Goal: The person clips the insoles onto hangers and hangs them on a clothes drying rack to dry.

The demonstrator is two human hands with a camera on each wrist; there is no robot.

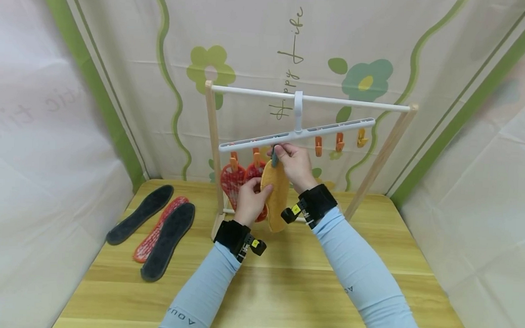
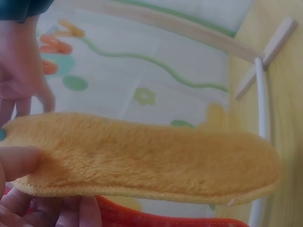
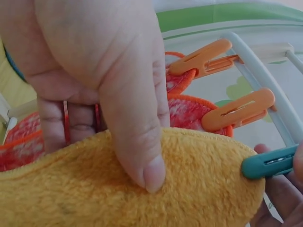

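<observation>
At worktop's far edge, under clip hanger (image 1: 297, 134) on rack (image 1: 310, 98): left hand (image 1: 250, 200) grips yellow insole (image 1: 275, 197), thumb across fleece. Right hand (image 1: 295, 161) pinches teal clip (image 1: 275, 156) at insole's top end. Backdrop script reads "Happy Life"; sleeves marked "AQUA". Head view alone shows two dark insoles (image 1: 167, 240) and red one near left edge. Right wrist view shows orange clips (image 3: 238, 110) gripping red mesh insoles (image 3: 189, 111) behind.
</observation>
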